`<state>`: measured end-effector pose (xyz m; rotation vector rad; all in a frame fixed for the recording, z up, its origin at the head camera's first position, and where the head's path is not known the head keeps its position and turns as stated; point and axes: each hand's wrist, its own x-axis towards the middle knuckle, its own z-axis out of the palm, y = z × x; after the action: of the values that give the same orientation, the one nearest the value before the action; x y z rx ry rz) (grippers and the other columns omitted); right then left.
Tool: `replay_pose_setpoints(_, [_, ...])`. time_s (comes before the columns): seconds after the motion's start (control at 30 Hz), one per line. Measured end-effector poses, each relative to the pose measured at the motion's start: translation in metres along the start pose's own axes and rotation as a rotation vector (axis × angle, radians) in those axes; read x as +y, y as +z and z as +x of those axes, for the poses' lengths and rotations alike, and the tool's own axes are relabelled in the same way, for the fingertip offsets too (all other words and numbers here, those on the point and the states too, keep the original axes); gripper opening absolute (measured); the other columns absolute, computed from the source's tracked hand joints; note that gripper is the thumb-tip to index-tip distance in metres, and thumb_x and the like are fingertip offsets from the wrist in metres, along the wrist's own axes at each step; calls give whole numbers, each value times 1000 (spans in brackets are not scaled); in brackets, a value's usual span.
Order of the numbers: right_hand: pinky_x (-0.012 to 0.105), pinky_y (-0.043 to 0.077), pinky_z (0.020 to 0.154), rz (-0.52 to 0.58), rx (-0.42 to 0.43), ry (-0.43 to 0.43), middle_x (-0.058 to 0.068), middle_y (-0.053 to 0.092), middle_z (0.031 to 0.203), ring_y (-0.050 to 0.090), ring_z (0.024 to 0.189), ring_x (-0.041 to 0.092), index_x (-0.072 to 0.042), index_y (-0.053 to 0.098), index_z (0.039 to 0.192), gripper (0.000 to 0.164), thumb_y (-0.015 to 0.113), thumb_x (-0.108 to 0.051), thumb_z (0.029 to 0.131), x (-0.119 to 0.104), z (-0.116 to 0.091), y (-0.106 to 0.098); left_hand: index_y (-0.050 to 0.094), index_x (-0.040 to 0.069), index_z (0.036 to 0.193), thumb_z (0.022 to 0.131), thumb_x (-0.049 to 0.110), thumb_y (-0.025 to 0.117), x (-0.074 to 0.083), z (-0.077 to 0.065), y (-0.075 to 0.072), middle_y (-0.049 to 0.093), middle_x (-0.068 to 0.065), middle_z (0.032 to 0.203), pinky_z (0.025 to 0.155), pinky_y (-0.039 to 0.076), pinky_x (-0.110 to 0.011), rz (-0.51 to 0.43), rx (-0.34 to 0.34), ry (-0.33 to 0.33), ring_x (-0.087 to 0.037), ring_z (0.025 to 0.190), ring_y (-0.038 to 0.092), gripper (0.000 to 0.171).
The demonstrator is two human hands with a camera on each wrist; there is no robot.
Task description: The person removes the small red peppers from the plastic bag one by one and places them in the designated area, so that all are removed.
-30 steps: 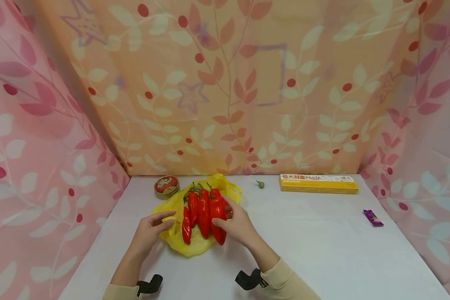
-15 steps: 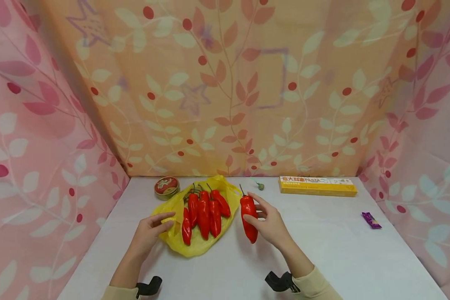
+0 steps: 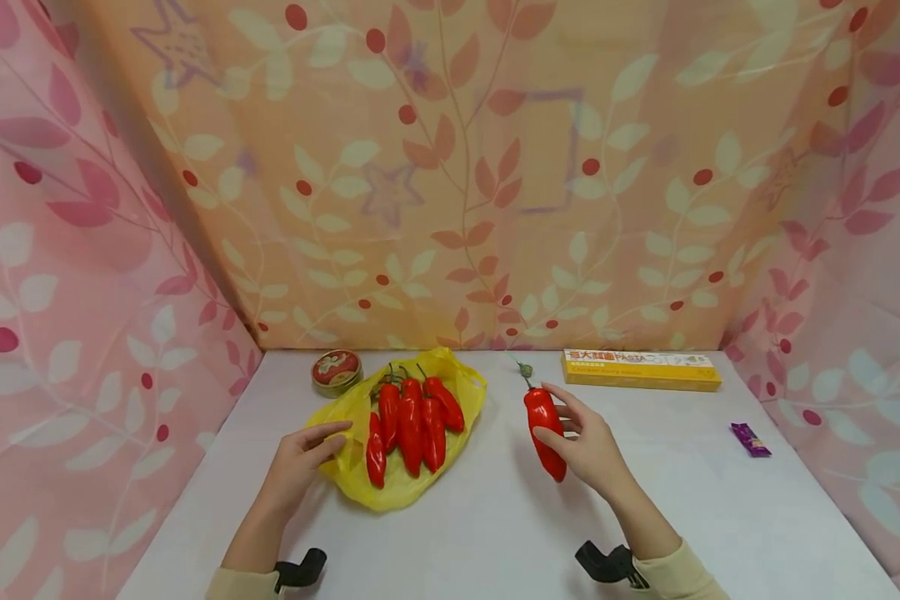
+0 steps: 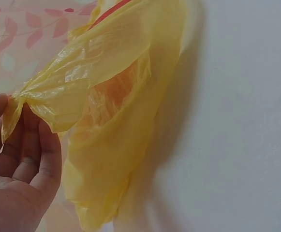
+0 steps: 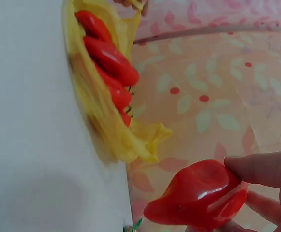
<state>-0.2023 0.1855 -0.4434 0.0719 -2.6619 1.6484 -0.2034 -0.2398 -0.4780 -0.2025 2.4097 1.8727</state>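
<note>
A red chili pepper [image 3: 544, 433] with a dark stem is held in my right hand [image 3: 588, 442], above the table to the right of the bag. The right wrist view shows the thumb and fingers around the glossy pepper [image 5: 198, 193]. My left hand [image 3: 300, 454] pinches a gathered edge of the yellow plastic bag [image 3: 378, 498], as the left wrist view shows with the bag [image 4: 116, 140] hanging from thumb and fingers. Several more red chili peppers [image 3: 411, 433] lie side by side on the spread bag, stems toward the back.
Behind the bag on the left stands a round red-topped tin [image 3: 336, 371]. A yellow pasta box [image 3: 641, 371] lies at the back right, a small green object [image 3: 525, 369] left of it. A purple packet [image 3: 751, 440] rests near the right edge. Patterned cloth walls enclose the table.
My right hand has lifted one chili pepper off the bag and carried it to the right. The left hand has stayed at the bag's left edge.
</note>
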Motion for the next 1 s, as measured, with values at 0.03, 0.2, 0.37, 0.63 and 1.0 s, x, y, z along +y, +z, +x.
replay_pose_setpoints(0.03, [47,61,81,-9,2,2,18,60,137,62,115,35,-26,46,151,67,76,-24,91,2,-1,-4,67,6,131,100,24,65,0,0,0,56,-13,139,87,52,-18,0,0,3,-19,111,55,37])
replay_pose_setpoints(0.2, [47,61,80,-37,9,15,20,57,139,61,115,36,-24,44,153,69,75,-29,92,13,-3,-20,67,7,132,100,21,64,-3,1,2,56,-12,140,87,53,-18,-6,-3,-11,-20,113,56,35])
replay_pose_setpoints(0.37, [46,61,80,-41,4,9,21,55,140,60,116,39,-22,41,154,72,75,-32,91,27,-1,-33,67,8,131,100,20,64,-5,3,2,57,-11,140,87,53,-18,-8,8,-17,-21,114,55,34])
replay_pose_setpoints(0.63, [47,61,79,-74,74,-27,23,53,140,59,116,41,-21,39,156,74,74,-36,92,45,-1,-58,68,7,131,100,20,64,-3,0,4,57,-11,139,88,53,-18,-9,1,-29,-22,116,55,34])
replay_pose_setpoints(1.0, [49,61,80,-182,92,54,29,49,143,56,119,46,-18,30,160,81,70,-42,94,65,-4,-93,68,7,130,99,21,65,-6,2,4,56,-12,139,89,54,-19,2,-2,-23,-22,114,55,34])
